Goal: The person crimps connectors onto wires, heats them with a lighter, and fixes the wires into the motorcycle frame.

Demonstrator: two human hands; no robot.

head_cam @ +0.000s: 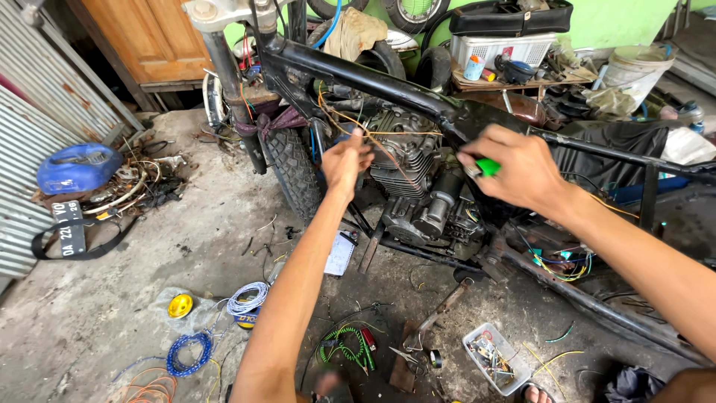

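Right hand [522, 168] closed around a green-handled tool [488, 166], left hand [345, 160] pinching a thin orange wire [380, 134] at nine o'clock from it, both against the bare motorcycle frame [388, 86]. Engine [406, 175] just below, between the hands. Best done with the wire kept taut, tool tip steady, clear of the engine fins.
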